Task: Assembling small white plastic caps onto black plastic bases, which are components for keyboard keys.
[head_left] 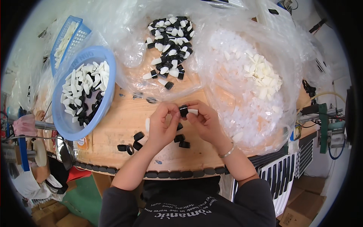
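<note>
My two hands meet above the middle of the wooden table. In my right hand (205, 120), thumb and fingers pinch a small black ring-like plastic piece (183, 111) with a white tongue-shaped piece (193, 112) beside it. My left hand (165, 122) is closed just left of the black piece, its fingertips close together; whether it grips anything is hidden. A white piece (147, 124) shows at the outer edge of my left hand. Several loose black pieces (138, 136) lie on the tabletop left of my wrist, and more black pieces (179, 138) lie between my forearms.
A blue basin (60, 123) of white and black pieces stands left, a blue basket (53, 56) behind it. Clear plastic holds a pile of joined black-and-white pieces (172, 47) and a heap of white pieces (264, 77). Dark pads (176, 174) line the table's front edge.
</note>
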`<state>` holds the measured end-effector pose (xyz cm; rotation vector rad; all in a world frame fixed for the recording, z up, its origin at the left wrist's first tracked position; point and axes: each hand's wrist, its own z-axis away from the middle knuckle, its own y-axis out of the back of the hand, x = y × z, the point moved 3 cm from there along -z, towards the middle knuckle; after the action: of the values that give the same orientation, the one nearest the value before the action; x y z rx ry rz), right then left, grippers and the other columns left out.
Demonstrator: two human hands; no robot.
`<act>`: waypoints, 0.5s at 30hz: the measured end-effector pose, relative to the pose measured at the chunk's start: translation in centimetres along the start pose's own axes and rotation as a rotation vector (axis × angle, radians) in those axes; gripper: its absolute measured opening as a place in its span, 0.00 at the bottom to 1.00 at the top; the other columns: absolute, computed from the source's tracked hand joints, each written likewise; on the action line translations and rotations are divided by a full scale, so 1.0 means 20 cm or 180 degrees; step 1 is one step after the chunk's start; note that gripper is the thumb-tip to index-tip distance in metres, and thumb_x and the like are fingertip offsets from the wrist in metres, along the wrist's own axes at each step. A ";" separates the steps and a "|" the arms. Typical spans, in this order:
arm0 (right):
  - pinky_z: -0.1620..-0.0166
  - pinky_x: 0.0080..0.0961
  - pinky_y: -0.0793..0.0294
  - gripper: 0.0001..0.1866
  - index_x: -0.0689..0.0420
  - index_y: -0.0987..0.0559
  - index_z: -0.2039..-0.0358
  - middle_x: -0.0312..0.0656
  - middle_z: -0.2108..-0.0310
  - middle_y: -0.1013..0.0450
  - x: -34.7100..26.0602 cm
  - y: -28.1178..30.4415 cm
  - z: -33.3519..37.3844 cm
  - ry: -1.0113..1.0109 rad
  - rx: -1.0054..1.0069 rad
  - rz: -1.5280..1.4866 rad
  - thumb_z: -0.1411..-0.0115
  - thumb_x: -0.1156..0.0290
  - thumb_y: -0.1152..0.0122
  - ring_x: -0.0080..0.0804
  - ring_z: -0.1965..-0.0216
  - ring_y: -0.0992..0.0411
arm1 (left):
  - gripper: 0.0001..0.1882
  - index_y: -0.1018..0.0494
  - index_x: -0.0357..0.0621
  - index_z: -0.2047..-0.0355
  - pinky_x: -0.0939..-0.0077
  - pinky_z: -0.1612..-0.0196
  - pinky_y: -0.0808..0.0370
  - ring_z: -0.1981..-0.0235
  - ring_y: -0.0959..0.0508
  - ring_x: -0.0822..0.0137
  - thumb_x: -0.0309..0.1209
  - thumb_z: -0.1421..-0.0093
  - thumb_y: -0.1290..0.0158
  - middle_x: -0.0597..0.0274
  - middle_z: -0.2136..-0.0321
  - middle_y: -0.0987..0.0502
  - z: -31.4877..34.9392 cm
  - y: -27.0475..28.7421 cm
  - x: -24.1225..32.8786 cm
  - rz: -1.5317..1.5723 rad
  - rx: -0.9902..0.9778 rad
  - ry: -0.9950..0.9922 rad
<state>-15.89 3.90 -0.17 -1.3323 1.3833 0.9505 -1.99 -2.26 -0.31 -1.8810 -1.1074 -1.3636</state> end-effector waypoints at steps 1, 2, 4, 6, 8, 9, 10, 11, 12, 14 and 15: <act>0.60 0.13 0.28 0.08 0.65 0.25 0.59 0.43 0.55 0.29 0.01 0.00 0.01 -0.0161 0.0019 0.0066 0.39 0.80 0.48 0.24 0.61 0.26 | 0.06 0.33 0.39 0.69 0.81 0.64 0.31 0.70 0.30 0.75 0.14 0.42 0.54 0.62 0.70 0.28 0.00 0.00 0.01 -0.0315 0.0035 -0.0223; 0.60 0.13 0.28 0.08 0.65 0.25 0.59 0.43 0.55 0.29 0.00 -0.01 0.02 -0.0162 0.0017 0.0069 0.39 0.80 0.48 0.24 0.61 0.26 | 0.06 0.33 0.39 0.69 0.81 0.64 0.31 0.70 0.30 0.75 0.14 0.42 0.54 0.62 0.70 0.28 0.00 0.00 0.00 -0.0313 0.0037 -0.0222; 0.60 0.14 0.27 0.08 0.64 0.28 0.59 0.43 0.57 0.28 -0.01 -0.01 0.03 -0.0534 0.0395 0.0066 0.40 0.81 0.47 0.26 0.61 0.25 | 0.05 0.35 0.40 0.67 0.82 0.66 0.34 0.72 0.33 0.76 0.17 0.39 0.56 0.64 0.70 0.31 0.00 0.00 0.00 -0.0341 -0.0111 -0.0328; 0.59 0.14 0.27 0.11 0.63 0.31 0.57 0.43 0.58 0.28 0.00 -0.01 0.02 -0.0203 0.0527 -0.0111 0.40 0.82 0.46 0.26 0.61 0.25 | 0.03 0.35 0.40 0.66 0.83 0.66 0.34 0.71 0.34 0.77 0.19 0.38 0.56 0.65 0.70 0.31 0.01 -0.02 0.01 0.0043 0.0015 -0.0089; 0.59 0.15 0.26 0.14 0.62 0.34 0.55 0.43 0.58 0.27 -0.01 -0.01 0.00 0.0134 0.0649 -0.0288 0.41 0.83 0.45 0.27 0.60 0.25 | 0.01 0.36 0.40 0.65 0.84 0.66 0.35 0.71 0.35 0.78 0.21 0.36 0.56 0.66 0.70 0.32 0.02 -0.02 0.01 0.0423 0.0148 0.0145; 0.58 0.16 0.26 0.18 0.61 0.37 0.53 0.44 0.58 0.27 -0.03 -0.02 0.00 0.0164 0.0694 -0.0310 0.42 0.84 0.44 0.26 0.60 0.25 | 0.01 0.36 0.40 0.64 0.85 0.66 0.36 0.71 0.35 0.79 0.22 0.36 0.56 0.67 0.69 0.32 0.02 -0.02 0.00 0.0485 0.0110 0.0245; 0.58 0.17 0.26 0.22 0.60 0.41 0.51 0.44 0.58 0.27 -0.03 -0.03 -0.01 0.0190 0.0737 -0.0340 0.43 0.84 0.44 0.26 0.60 0.26 | 0.02 0.36 0.40 0.63 0.86 0.66 0.36 0.70 0.36 0.81 0.24 0.35 0.56 0.68 0.69 0.33 0.02 -0.01 -0.01 0.0540 0.0076 0.0351; 0.58 0.17 0.26 0.22 0.60 0.41 0.51 0.44 0.58 0.27 -0.02 -0.02 0.00 0.0190 0.0736 -0.0349 0.43 0.84 0.44 0.26 0.60 0.26 | 0.02 0.36 0.40 0.63 0.86 0.66 0.36 0.70 0.36 0.81 0.24 0.35 0.56 0.68 0.69 0.33 0.02 -0.01 0.00 0.0531 0.0077 0.0353; 0.57 0.17 0.26 0.24 0.59 0.42 0.50 0.45 0.58 0.27 -0.01 -0.02 0.01 0.0138 0.0673 -0.0099 0.43 0.84 0.43 0.26 0.60 0.26 | 0.02 0.36 0.40 0.63 0.87 0.66 0.36 0.70 0.36 0.81 0.24 0.35 0.55 0.69 0.69 0.33 0.02 -0.02 0.02 0.0700 0.0078 0.0488; 0.56 0.18 0.27 0.26 0.58 0.44 0.49 0.45 0.58 0.28 -0.01 -0.01 0.02 0.0100 0.0635 0.0174 0.43 0.85 0.43 0.26 0.59 0.26 | 0.01 0.36 0.40 0.64 0.87 0.66 0.37 0.71 0.36 0.81 0.24 0.35 0.55 0.69 0.69 0.33 0.01 -0.02 0.02 0.0887 0.0049 0.0610; 0.56 0.18 0.27 0.26 0.58 0.44 0.49 0.45 0.58 0.28 -0.01 -0.01 0.02 0.0222 0.0591 0.0357 0.44 0.84 0.42 0.26 0.59 0.26 | 0.02 0.35 0.40 0.64 0.88 0.65 0.37 0.70 0.36 0.81 0.24 0.35 0.54 0.69 0.69 0.32 0.01 -0.02 0.01 0.0793 -0.0113 0.0526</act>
<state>-15.66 4.29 0.04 -1.1681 1.5736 0.8330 -2.15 -1.86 -0.13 -1.8238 -0.7449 -1.3733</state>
